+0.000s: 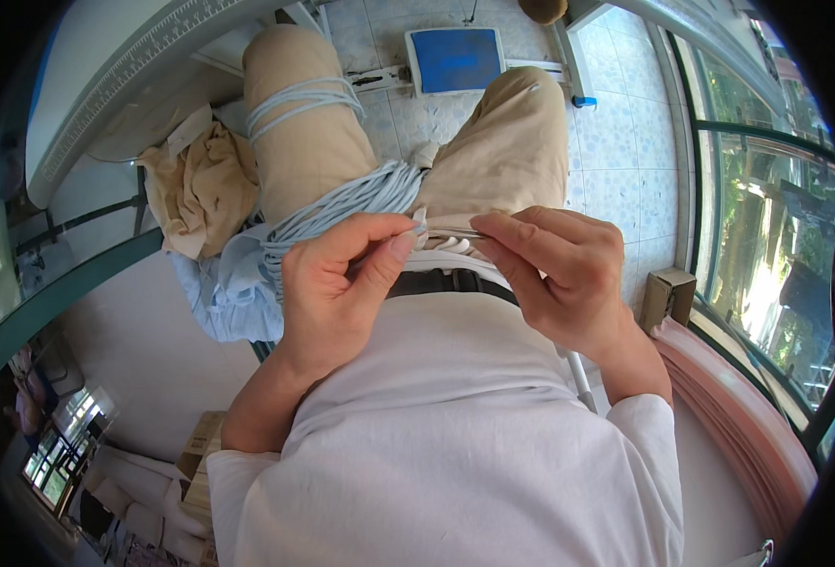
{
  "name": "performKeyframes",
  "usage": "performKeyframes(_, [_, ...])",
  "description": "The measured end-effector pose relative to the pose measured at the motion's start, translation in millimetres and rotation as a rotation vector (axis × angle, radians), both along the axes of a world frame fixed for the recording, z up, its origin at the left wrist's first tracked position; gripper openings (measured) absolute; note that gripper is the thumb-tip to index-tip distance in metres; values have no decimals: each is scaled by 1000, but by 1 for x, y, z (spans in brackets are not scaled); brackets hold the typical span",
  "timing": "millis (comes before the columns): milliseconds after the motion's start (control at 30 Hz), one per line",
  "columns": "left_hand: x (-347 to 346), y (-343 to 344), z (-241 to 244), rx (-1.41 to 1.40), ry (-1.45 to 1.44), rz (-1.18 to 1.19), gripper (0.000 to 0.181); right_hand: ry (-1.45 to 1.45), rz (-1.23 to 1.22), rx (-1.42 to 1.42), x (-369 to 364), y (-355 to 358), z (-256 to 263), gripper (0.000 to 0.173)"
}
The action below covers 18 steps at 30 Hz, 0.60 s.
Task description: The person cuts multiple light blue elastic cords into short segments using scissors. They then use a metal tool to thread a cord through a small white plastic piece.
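My left hand (332, 298) pinches a small whitish and light-blue end piece (420, 229) between thumb and forefinger, over my lap. From the other side my right hand (566, 266) grips a slender metal tool (454, 232), possibly tweezers, whose tip points at that piece. Whether the tip touches it I cannot tell. A bundle of light-blue cords (354, 198) lies across my lap just beyond my left hand, partly hidden by it. A few light-blue cord strands (304, 96) loop around my left thigh.
At upper left runs a pale tabletop edge with ruler markings (130, 92). Tan fabric (201, 191) and light-blue cloth (237, 290) are heaped beside my left leg. A blue-topped foot pedal (456, 60) sits on the tiled floor. A cardboard box (667, 298) and pink curtain (736, 425) are at right.
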State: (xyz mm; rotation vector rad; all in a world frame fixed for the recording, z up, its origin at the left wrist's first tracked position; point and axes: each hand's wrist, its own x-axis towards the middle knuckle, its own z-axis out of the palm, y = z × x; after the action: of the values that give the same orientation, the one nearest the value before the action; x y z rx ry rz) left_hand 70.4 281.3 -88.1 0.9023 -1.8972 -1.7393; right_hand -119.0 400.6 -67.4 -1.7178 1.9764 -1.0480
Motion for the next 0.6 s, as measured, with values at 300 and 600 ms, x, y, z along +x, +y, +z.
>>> performKeyframes(300, [1,-2,-3,-28,21,-25,10,-2,27,30,0,-1,-3,17])
performKeyframes(600, [-3,-1,-4,-330,23,-112,11,-19,7,65,3,2,-5,10])
